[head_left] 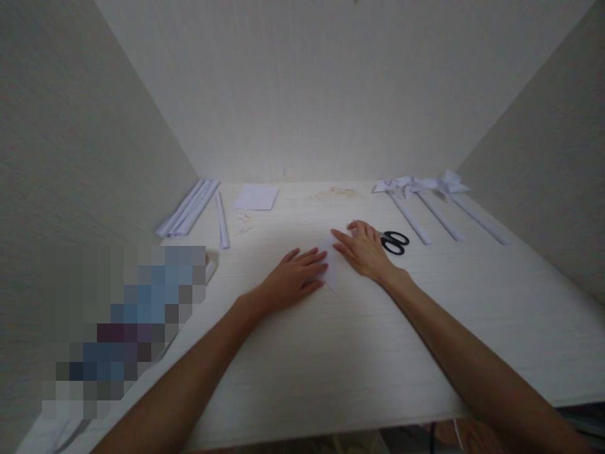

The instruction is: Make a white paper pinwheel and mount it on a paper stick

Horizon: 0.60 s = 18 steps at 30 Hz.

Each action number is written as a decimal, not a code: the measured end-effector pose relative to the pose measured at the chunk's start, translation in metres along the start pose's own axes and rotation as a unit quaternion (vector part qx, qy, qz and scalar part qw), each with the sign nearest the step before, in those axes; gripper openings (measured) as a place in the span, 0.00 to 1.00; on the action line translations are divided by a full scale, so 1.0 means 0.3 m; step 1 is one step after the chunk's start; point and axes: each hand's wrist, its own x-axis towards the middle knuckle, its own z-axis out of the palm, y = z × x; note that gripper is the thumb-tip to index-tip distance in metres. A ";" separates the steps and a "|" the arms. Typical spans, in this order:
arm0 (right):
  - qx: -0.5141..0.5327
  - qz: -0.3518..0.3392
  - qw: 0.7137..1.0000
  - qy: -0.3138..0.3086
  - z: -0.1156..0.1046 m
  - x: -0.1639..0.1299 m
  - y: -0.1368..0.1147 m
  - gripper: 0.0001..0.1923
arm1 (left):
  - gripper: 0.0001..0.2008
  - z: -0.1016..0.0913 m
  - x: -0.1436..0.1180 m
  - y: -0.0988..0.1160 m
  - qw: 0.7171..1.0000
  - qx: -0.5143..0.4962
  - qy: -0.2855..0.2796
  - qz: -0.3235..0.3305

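A small folded piece of white paper lies flat on the white table, in the middle. My left hand rests on its left part with the fingers stretched out, covering some of it. On the other side, my right hand is held low with its fingers spread, at the paper's upper right edge; whether it touches the paper I cannot tell. Just right of that hand lie scissors with black handles, their blades mostly hidden behind the hand.
Several rolled paper tubes and a single tube lie at the back left. Beside them is a white paper square. Three paper sticks with folded tops lie at the back right. A blurred-out object stands left. Walls enclose the table.
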 end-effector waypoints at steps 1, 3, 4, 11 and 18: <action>0.000 -0.002 1.000 -0.005 0.001 0.005 -0.001 0.22 | 0.19 0.000 0.000 0.000 1.000 0.001 0.002 0.000; -0.001 -0.010 1.000 -0.016 0.005 0.010 -0.001 0.23 | 0.19 0.000 -0.002 0.002 1.000 0.003 0.006 -0.001; -0.001 -0.013 1.000 -0.020 0.007 0.010 -0.001 0.24 | 0.19 -0.001 -0.004 0.002 1.000 0.003 0.009 -0.001; 0.042 -0.113 0.991 -0.052 0.020 -0.006 0.001 0.29 | 0.21 -0.008 -0.013 0.013 0.999 -0.017 0.029 -0.009; 0.053 -0.133 0.987 -0.075 -0.002 -0.023 -0.025 0.34 | 0.21 0.004 -0.013 0.009 0.992 -0.081 0.076 -0.053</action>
